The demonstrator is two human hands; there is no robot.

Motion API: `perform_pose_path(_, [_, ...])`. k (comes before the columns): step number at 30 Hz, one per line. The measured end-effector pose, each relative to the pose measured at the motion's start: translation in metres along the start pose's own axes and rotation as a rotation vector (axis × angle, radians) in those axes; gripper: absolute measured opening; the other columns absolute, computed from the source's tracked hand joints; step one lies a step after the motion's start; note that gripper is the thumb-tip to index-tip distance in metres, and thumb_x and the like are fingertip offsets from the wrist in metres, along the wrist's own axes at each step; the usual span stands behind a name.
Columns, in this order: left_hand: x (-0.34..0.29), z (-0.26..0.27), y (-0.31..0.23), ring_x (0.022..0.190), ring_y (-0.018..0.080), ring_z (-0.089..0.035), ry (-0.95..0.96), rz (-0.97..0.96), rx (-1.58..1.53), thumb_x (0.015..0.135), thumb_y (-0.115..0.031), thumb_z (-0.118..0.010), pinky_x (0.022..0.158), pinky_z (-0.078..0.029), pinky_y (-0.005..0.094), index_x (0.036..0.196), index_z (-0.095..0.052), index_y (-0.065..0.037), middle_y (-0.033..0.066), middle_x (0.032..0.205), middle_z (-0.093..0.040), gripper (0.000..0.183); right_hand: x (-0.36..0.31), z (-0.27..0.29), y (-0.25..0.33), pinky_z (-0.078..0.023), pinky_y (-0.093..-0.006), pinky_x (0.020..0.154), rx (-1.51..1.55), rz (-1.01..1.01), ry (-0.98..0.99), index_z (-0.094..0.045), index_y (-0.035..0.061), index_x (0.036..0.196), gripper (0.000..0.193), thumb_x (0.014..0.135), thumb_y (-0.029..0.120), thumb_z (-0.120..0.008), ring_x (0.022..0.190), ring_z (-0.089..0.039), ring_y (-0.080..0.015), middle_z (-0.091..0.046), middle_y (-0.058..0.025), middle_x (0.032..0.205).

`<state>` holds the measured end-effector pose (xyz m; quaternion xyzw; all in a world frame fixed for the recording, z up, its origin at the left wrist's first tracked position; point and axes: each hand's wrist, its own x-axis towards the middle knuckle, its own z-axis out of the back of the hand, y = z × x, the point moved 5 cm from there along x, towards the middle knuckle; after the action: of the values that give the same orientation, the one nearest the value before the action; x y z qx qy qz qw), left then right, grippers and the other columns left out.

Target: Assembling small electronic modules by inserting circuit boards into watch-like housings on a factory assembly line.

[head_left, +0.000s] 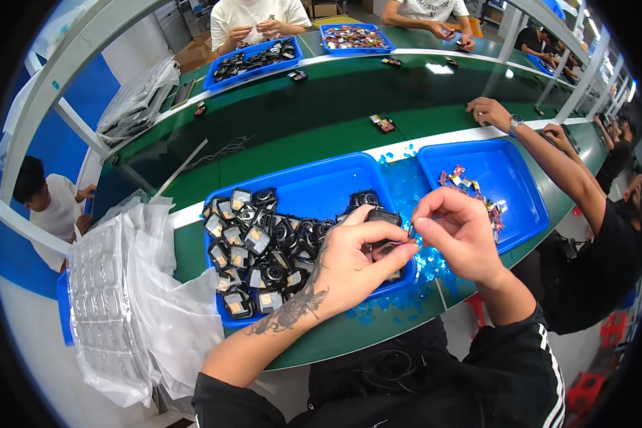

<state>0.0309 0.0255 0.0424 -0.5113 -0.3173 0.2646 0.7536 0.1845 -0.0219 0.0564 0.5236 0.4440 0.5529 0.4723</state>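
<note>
My left hand [364,260] is closed around a small black housing [384,215], partly hidden by the fingers. Thumb and forefinger of my right hand [460,239] pinch right beside it; a thin dark sliver shows at their tips, too small to name. Both hands meet above the right end of a blue tray [314,187]. Inside that tray lie many black housings [260,242], some with silver and tan squares, others with round lens-like rings. Scraps of blue film [431,267] litter the table just below my right hand.
A second blue tray [510,171] at right holds small reddish-gold parts [460,180]. Stacked clear plastic trays [100,285] stand at left. Beyond runs a green conveyor [292,132] with scattered parts. A co-worker's arm [549,150] reaches in from the right; other people sit across.
</note>
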Motion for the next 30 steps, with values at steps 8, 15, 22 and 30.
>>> perform_pose_path(8, [-0.002, -0.003, 0.015, 0.077, 0.0119, -0.056, -0.121, -0.005, -0.207, 0.085, -0.012, -0.070, 0.068, -0.046, 0.0270, 0.093, -0.071, 0.000, 0.0090, 0.089, -0.063, 0.014, -0.008, -0.019, 0.016, -0.048, -0.0336, 0.062, -0.835, 0.651, -0.219, -0.057, 0.0004, 0.086, 0.015, 0.077, -0.009, -0.064, 0.072, -0.059, -0.0256, -0.059, -0.0115, 0.080])
perform_pose_path(15, [0.001, -0.004, 0.027, 0.065, 0.0042, -0.054, -0.087, 0.192, -0.382, 0.093, -0.015, -0.063, 0.056, -0.043, 0.0187, 0.102, -0.069, 0.000, -0.0012, 0.076, -0.059, 0.018, 0.004, 0.011, -0.033, -0.048, -0.0323, 0.061, -1.125, 0.334, -0.086, -0.068, 0.0044, 0.104, 0.025, 0.080, -0.003, -0.066, 0.070, -0.062, -0.0254, -0.066, -0.0129, 0.088])
perform_pose_path(22, [0.001, -0.010, 0.031, 0.062, 0.0045, -0.052, -0.031, 0.315, -0.507, 0.097, -0.019, -0.056, 0.055, -0.041, 0.0190, 0.101, -0.066, 0.000, -0.0012, 0.073, -0.058, 0.022, 0.005, 0.013, -0.024, -0.044, -0.0259, 0.053, -0.685, 0.270, -0.354, -0.070, 0.0044, 0.098, 0.021, 0.078, 0.001, -0.071, 0.063, -0.059, -0.0140, -0.064, -0.0064, 0.079])
perform_pose_path(30, [-0.002, -0.015, 0.031, 0.062, 0.0081, -0.053, 0.138, 0.369, -0.686, 0.097, -0.017, -0.055, 0.056, -0.043, 0.0213, 0.097, -0.065, 0.001, 0.0037, 0.083, -0.063, 0.020, 0.001, -0.003, -0.032, -0.055, -0.0252, 0.075, 0.057, 0.231, -0.024, -0.069, -0.0013, 0.104, 0.017, 0.089, -0.001, -0.061, 0.091, -0.063, -0.0159, -0.063, -0.0110, 0.103])
